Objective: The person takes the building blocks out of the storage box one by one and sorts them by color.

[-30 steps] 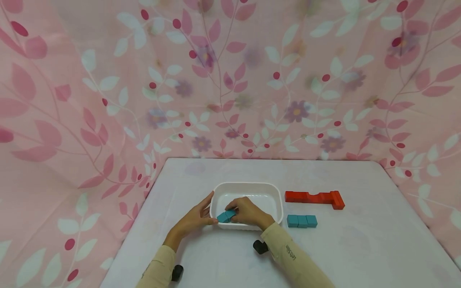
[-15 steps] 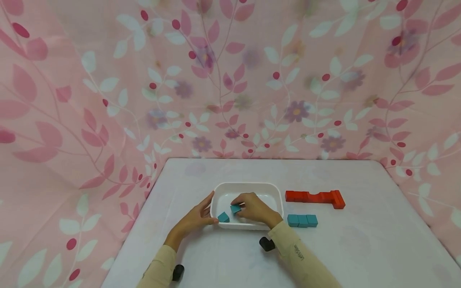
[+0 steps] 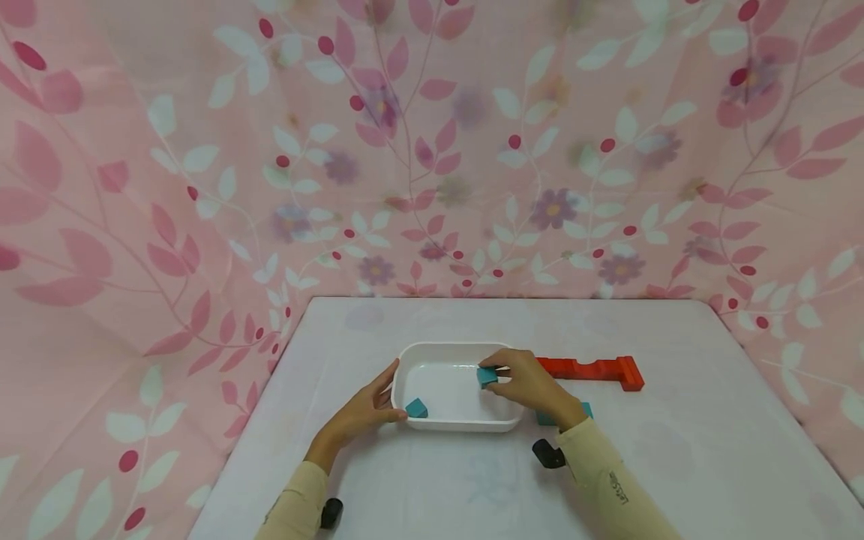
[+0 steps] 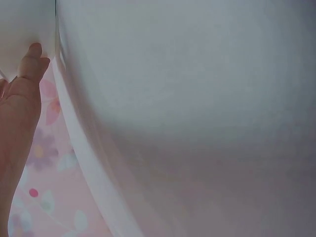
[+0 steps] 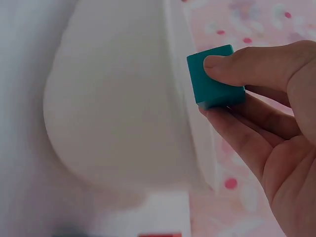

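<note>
My right hand (image 3: 526, 380) pinches a teal cube (image 3: 486, 376) between thumb and fingers, above the right part of a white tray (image 3: 459, 426). The right wrist view shows the thumb across one face of the cube (image 5: 216, 81) and fingers beneath it. At the tray's left front corner, my left hand (image 3: 359, 414) rests against the outer wall with its fingers fairly straight. Inside that corner lies another teal cube (image 3: 416, 409). Only the thumb side of the left hand (image 4: 24, 89) shows in the left wrist view, touching the tray's pale wall (image 4: 24, 24).
Right of the tray lies a row of red blocks (image 3: 587, 370), its left end partly behind my right hand. Nearer me, a row of teal cubes (image 3: 586, 409) is mostly covered by the right wrist. A pink floral curtain (image 3: 432, 150) hangs behind the white table (image 3: 675, 450).
My right hand has taken one of the two teal cubes from the tray's left front corner and carried it up and rightward. The left hand stays at the tray.
</note>
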Action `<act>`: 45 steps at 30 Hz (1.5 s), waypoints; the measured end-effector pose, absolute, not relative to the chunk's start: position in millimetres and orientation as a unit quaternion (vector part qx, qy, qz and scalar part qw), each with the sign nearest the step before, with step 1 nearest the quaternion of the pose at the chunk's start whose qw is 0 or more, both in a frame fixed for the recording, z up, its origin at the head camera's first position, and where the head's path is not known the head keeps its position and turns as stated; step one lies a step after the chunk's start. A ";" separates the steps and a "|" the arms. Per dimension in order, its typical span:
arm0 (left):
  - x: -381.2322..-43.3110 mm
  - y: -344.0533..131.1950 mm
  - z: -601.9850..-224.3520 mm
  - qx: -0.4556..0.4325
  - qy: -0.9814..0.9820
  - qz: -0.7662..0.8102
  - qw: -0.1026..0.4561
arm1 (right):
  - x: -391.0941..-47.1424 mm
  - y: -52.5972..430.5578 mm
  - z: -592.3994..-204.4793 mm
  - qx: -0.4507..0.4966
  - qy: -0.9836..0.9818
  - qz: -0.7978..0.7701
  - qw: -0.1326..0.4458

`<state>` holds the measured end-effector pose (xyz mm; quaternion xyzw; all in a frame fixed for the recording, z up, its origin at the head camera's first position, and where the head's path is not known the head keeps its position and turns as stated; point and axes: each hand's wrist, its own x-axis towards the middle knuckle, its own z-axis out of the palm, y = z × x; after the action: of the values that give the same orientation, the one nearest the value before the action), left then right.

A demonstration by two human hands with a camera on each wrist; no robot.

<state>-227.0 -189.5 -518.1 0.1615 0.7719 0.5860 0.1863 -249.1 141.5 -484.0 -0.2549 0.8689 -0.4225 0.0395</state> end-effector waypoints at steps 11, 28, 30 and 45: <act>-236.1 -195.2 -540.9 0.155 0.789 0.569 0.170 | -229.5 212.5 -471.7 -0.186 0.904 -0.386 -0.014; -234.7 -193.1 -539.6 0.157 0.790 0.567 0.170 | -207.4 293.5 -507.2 -0.138 0.923 -0.356 -0.043; -234.6 -192.8 -539.6 0.153 0.794 0.563 0.169 | -205.5 298.4 -510.6 -0.132 0.925 -0.355 -0.038; -236.2 -193.9 -538.3 0.149 0.797 0.559 0.174 | -197.7 299.6 -535.7 -0.081 0.934 -0.348 0.000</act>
<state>-236.2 -193.9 -538.3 0.1488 0.7967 0.5591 0.1745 -197.7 299.6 -535.7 -0.0809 0.9339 -0.3484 0.0001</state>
